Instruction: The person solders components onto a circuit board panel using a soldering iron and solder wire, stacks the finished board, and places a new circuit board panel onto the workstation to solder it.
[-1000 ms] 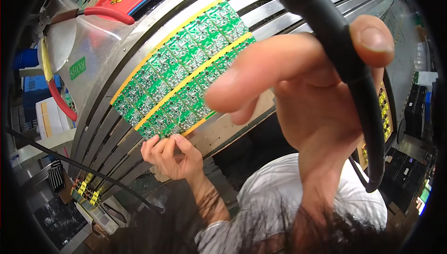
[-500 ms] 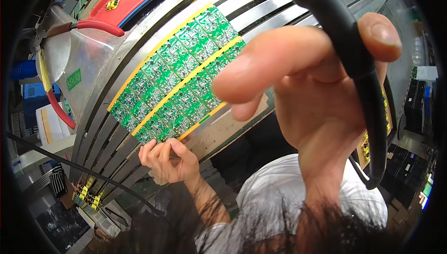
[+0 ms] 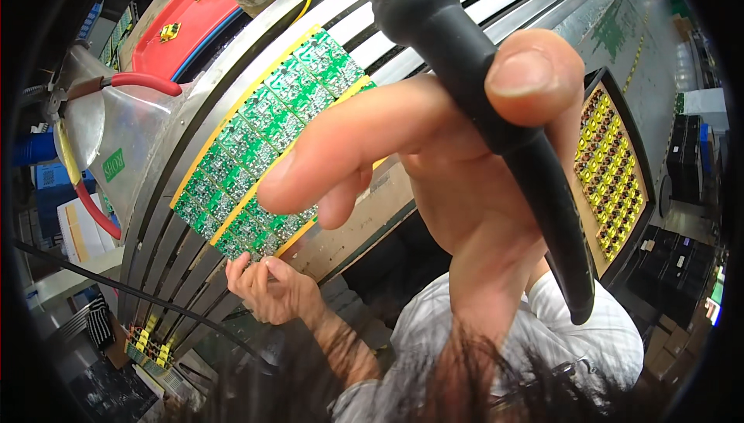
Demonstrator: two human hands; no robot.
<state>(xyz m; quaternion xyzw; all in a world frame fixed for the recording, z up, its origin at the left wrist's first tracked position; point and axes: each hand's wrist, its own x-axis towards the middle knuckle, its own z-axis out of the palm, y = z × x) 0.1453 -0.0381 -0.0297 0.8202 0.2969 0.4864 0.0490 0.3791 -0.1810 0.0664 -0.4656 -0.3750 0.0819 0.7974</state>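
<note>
The head view is the only one. The right hand (image 3: 465,190) fills the middle of the frame, very close to the camera; its fingers (image 3: 341,151) and thumb are closed round a thick, matte black tool handle (image 3: 496,113) that runs from the top centre down to the lower right, tapering to a rounded end. Behind it, left of centre, lies a green circuit board panel (image 3: 263,151), a long rectangle of many small repeated boards with yellow edge strips, resting on slanted metal rails (image 3: 155,268) that curve with the lens. At the panel's lower end the left hand (image 3: 271,291) pinches the edge with its fingertips, fingers curled in and closed on it.

Against the picture half a second back, the right hand looms larger and lower, covering more of the panel's right end, and the red tray (image 3: 186,20) at upper left shows more fully; the left hand keeps its grip at the same corner.

A shiny metal funnel-shaped cover (image 3: 116,136) with a red cable (image 3: 139,82) sits at the left. At the right a dark tray of yellow parts (image 3: 612,167) lies on the worktop, with black crates (image 3: 686,151) beyond.
</note>
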